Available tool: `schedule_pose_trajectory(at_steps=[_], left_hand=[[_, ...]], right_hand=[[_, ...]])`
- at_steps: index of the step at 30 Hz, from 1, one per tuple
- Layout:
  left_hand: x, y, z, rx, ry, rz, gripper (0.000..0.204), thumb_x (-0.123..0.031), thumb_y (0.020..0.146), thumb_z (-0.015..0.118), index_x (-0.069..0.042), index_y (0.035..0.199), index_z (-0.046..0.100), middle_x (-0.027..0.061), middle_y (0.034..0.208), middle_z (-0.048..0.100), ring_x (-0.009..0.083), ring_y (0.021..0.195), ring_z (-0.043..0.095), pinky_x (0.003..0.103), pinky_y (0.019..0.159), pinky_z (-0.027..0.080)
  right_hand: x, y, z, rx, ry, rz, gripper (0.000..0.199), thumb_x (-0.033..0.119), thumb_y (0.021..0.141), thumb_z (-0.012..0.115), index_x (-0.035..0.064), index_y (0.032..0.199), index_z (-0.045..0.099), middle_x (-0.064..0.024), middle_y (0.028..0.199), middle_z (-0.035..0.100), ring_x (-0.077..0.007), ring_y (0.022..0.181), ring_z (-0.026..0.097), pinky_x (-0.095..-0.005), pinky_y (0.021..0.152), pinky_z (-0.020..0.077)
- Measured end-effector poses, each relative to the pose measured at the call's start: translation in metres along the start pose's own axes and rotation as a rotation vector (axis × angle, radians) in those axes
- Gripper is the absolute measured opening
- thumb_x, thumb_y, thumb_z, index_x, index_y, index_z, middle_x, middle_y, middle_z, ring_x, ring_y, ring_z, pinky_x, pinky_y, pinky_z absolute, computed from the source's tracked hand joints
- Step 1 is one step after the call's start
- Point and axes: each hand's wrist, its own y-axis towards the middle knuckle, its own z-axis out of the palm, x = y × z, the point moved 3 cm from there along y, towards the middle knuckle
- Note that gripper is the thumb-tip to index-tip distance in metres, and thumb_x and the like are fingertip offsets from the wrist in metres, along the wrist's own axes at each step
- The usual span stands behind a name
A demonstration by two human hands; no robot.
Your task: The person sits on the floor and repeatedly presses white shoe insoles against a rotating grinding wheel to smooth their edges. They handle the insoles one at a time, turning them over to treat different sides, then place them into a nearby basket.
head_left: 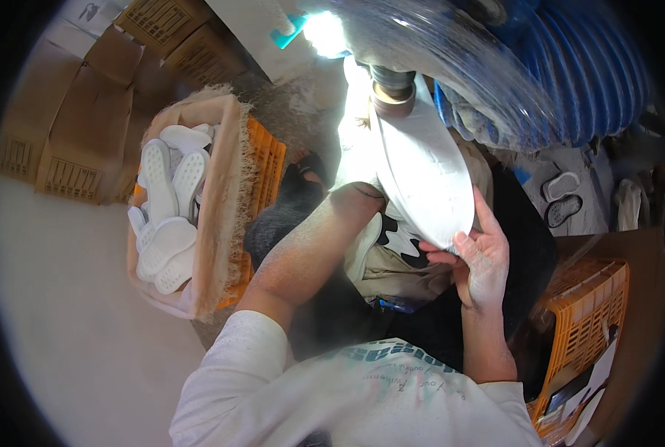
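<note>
A white shoe sole is held up in front of me, its far end at a dark cylindrical machine head. My right hand grips the sole's near end, thumb on its edge and fingers underneath. My left hand, in what looks like a white glove, is at the sole's left side near the far end. Glare and the sole hide its fingers. Pale dust coats my left forearm and right hand. Below the sole, more white pieces and a black-and-white one lie on my lap.
A cloth-lined orange crate with several white soles stands on the left, near cardboard boxes. A ribbed blue hose under plastic film and a bright lamp are ahead. Another orange crate stands at right.
</note>
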Motion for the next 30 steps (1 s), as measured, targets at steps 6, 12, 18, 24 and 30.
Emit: schedule_pose_trajectory(at_steps=[6, 12, 18, 24, 30], left_hand=[[-0.01, 0.021, -0.002, -0.251, -0.002, -0.011, 0.021, -0.012, 0.101, 0.048, 0.0, 0.117, 0.054, 0.0041, 0.097, 0.061, 0.012, 0.085, 0.061, 0.024, 0.076, 0.051], [-0.024, 0.06, -0.016, -0.285, 0.423, 0.165, 0.028, -0.018, 0.099, 0.053, -0.001, 0.121, 0.055, 0.0078, 0.11, 0.063, 0.0161, 0.098, 0.062, 0.028, 0.086, 0.051], [-0.045, 0.073, -0.026, -0.358, 1.621, 0.274, 0.037, -0.032, 0.087, 0.067, -0.005, 0.111, 0.061, 0.0088, 0.1, 0.067, 0.0191, 0.09, 0.065, 0.03, 0.079, 0.053], [-0.061, 0.07, -0.032, -0.518, 1.38, 0.221, 0.035, -0.032, 0.088, 0.066, -0.005, 0.11, 0.062, 0.0084, 0.096, 0.067, 0.02, 0.089, 0.066, 0.031, 0.078, 0.054], [-0.054, 0.068, -0.048, -0.538, 0.299, 0.182, 0.035, -0.028, 0.086, 0.069, -0.003, 0.11, 0.061, 0.0111, 0.098, 0.063, 0.0226, 0.088, 0.064, 0.035, 0.076, 0.053]], right_hand=[[0.008, 0.05, 0.007, 0.077, 0.059, -0.018, 0.065, 0.001, 0.088, 0.055, -0.0098, 0.145, 0.026, -0.0291, 0.113, 0.064, -0.0375, 0.085, 0.071, -0.0331, 0.07, 0.0634], [0.007, 0.089, 0.009, 0.065, 0.115, -0.032, 0.042, 0.004, 0.092, 0.053, -0.0145, 0.13, 0.044, -0.0291, 0.113, 0.063, -0.0371, 0.085, 0.071, -0.0319, 0.065, 0.0648], [0.001, 0.12, 0.016, 0.121, 0.19, -0.073, 0.038, -0.013, 0.08, 0.063, -0.0149, 0.117, 0.054, -0.027, 0.102, 0.066, -0.0421, 0.085, 0.07, -0.0356, 0.069, 0.0654], [-0.009, 0.14, 0.024, 0.19, 0.117, -0.085, 0.044, -0.011, 0.084, 0.061, -0.0079, 0.128, 0.054, -0.025, 0.107, 0.066, -0.0363, 0.089, 0.071, -0.0337, 0.073, 0.0647], [-0.014, 0.146, 0.035, 0.205, 0.089, -0.055, 0.04, -0.008, 0.083, 0.064, -0.0087, 0.122, 0.056, -0.0223, 0.104, 0.067, -0.0355, 0.087, 0.071, -0.0334, 0.072, 0.065]])
